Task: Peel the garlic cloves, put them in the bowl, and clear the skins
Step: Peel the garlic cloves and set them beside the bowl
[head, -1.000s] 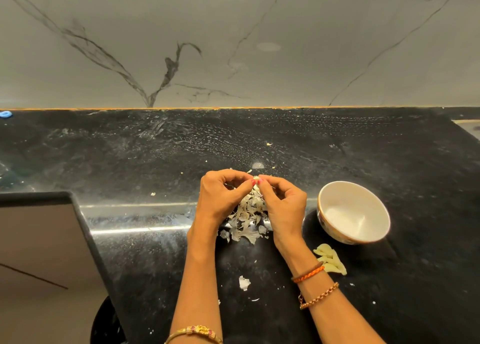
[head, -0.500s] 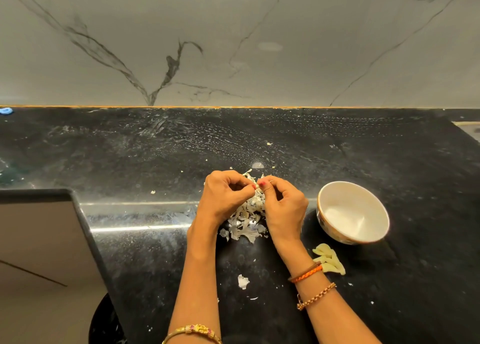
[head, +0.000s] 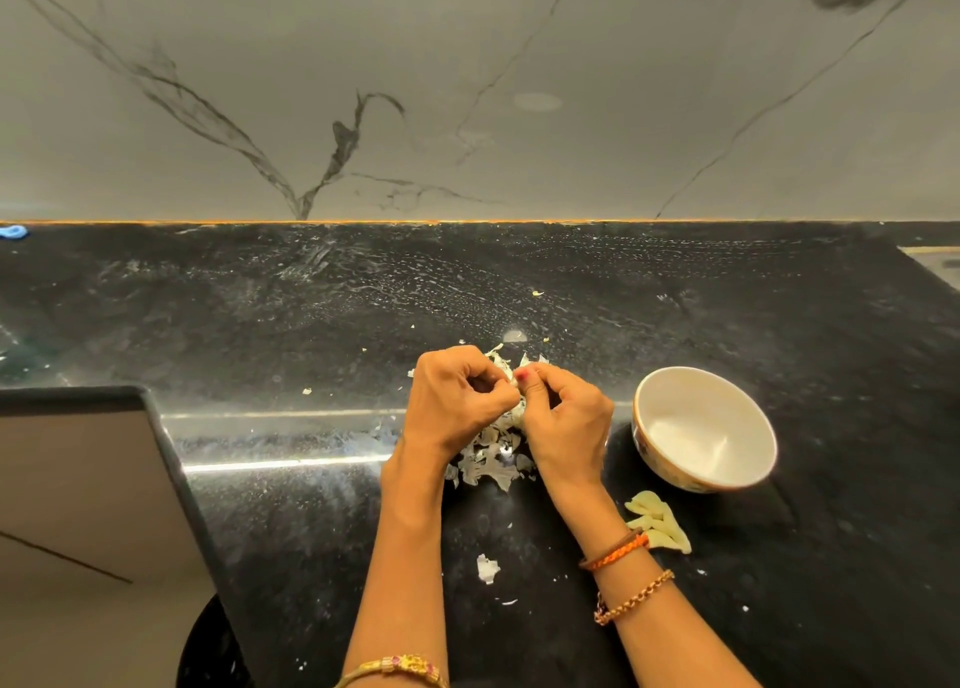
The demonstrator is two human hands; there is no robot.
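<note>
Fingers (head: 498,391) of both hands pinching garlic clove (head: 515,381), white bowl (head: 704,430) empty

The tabletop (head: 675,297) is glossy black stone, smeared and speckled, the wall (head: 467,63) smooth veined marble, the bowl (head: 702,431) glazed ceramic, the skins (head: 491,458) thin and papery.

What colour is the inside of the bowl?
Plain white inside the bowl, with a thin orange-gold rim; seen in the head view.

Curled fingers (head: 498,387) hide whatever both hands pinch over the skins (head: 491,461)
</note>
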